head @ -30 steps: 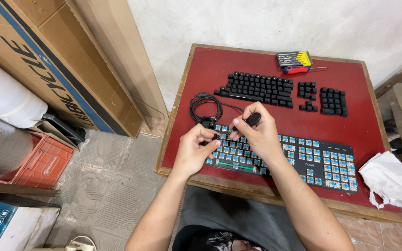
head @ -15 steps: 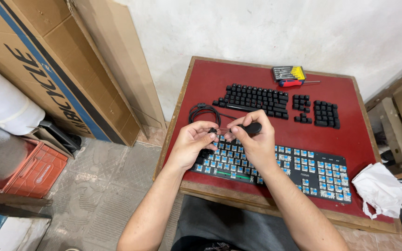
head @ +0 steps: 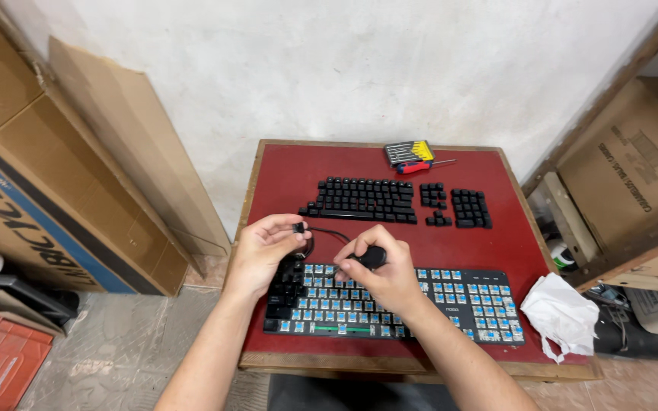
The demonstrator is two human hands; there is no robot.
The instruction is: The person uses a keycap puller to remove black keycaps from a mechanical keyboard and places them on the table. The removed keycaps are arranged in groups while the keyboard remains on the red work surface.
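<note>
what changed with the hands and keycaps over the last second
The left hand has lifted off the keyboard and now pinches a single black keycap above its left end. The right hand stays over the blue switches, gripping a black keycap puller. The pulled keycaps laid out behind, the screwdriver set and the white cloth lie as before on the red table.

Black keyboard point(head: 390, 306) with blue switches on a red table point(head: 283, 179)

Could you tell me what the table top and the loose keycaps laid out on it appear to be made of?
The table top looks covered in matte red sheet, perhaps laminate or vinyl, inside a worn bare-wood rim. The loose keycaps look like black moulded plastic, with a dull sheen.
</note>
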